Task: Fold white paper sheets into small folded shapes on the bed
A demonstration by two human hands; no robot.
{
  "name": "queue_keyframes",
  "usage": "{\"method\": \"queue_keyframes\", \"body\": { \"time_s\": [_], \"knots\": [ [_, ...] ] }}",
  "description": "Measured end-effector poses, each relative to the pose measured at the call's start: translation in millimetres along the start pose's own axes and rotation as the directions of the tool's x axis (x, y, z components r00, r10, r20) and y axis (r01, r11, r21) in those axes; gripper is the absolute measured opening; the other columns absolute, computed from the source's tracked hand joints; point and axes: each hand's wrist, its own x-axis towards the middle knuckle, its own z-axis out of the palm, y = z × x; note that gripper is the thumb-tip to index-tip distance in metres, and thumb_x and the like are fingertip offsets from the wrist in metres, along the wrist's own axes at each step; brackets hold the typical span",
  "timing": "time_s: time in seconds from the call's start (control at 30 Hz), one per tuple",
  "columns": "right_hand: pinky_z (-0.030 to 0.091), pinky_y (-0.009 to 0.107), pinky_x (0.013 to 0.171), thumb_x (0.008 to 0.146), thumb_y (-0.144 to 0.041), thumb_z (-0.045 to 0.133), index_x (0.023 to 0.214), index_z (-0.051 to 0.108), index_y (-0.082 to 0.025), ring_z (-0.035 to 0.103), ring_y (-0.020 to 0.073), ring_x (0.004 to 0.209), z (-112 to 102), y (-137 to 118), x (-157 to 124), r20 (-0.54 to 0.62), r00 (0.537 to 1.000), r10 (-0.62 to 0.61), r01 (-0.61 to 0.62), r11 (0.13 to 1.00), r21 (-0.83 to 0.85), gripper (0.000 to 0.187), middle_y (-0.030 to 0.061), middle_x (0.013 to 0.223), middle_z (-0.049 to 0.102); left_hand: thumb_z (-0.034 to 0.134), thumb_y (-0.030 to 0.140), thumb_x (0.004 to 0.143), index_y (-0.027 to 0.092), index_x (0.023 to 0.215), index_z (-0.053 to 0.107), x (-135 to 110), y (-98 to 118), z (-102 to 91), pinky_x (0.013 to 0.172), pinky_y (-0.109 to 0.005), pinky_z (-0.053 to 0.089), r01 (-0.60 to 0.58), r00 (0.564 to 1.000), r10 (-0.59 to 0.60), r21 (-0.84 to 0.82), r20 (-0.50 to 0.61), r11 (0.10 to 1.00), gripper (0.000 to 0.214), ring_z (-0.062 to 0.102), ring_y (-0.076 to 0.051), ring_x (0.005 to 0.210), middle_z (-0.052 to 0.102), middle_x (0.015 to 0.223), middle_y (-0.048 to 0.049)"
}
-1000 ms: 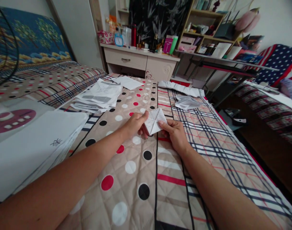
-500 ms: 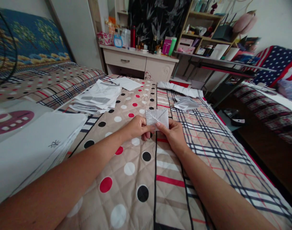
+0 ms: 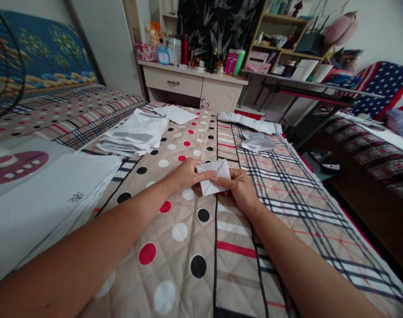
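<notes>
A small square of folded paper, white with printed lines and diagonal creases, is held just above the bedspread. My left hand pinches its left side, thumb lying across the front. My right hand grips the right side, its thumb meeting the left thumb near the middle of the square. Most of the other fingers are hidden behind the paper. Beyond my right hand lies a folded paper piece, with a long folded paper strip behind it.
The quilted bedspread has dots and plaid. Left of my arms are a stack of printed sheets, a single white sheet and a larger paper pile. A dresser stands beyond the bed; a desk is at right.
The folded paper has tilted and dropped slightly, its lower corner now pointing toward me. My left thumb has moved from the lower edge onto its face, beside the right thumb.
</notes>
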Motion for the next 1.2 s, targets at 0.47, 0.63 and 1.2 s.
{"method": "queue_keyframes", "body": {
  "time_s": [0.47,0.63,1.2],
  "knots": [
    [0.044,0.024,0.05,0.054,-0.02,0.078,0.069,0.074,-0.012,0.059,0.0146,0.052,-16,2,7,0.02,0.998,0.064,-0.065,0.993,0.098,0.018,0.004,0.065,0.071,0.062,0.031,0.08,0.011,0.061,0.062,2,2,-14.4,0.037,-0.016,0.04,-0.049,0.998,0.042,0.141,0.05,0.989,0.028,0.053,-0.008,0.037,0.063,0.052,-0.0023],
    [0.023,0.022,0.037,0.053,-0.023,0.08,0.05,0.062,-0.015,0.037,0.0065,0.037,-34,2,14,-0.209,0.977,-0.031,0.052,0.994,0.097,0.02,-0.0027,0.043,0.054,0.061,0.028,0.079,0.013,0.062,0.059,7,-5,-41.3,0.035,-0.014,0.032,-0.059,0.929,0.048,-0.021,-0.367,0.998,0.023,0.045,-0.004,0.035,0.053,0.047,0.0036],
    [0.022,0.022,0.043,0.07,-0.046,0.075,0.056,0.054,-0.017,0.035,0.0066,0.043,-8,0,7,-0.073,0.987,-0.141,0.136,0.988,-0.067,0.038,-0.0044,0.047,0.048,0.072,0.033,0.072,0.012,0.067,0.061,4,3,2.9,0.035,-0.018,0.032,0.002,0.971,-0.032,-0.128,-0.238,0.992,0.023,0.042,-0.006,0.037,0.055,0.05,0.0034]
  ]
}}
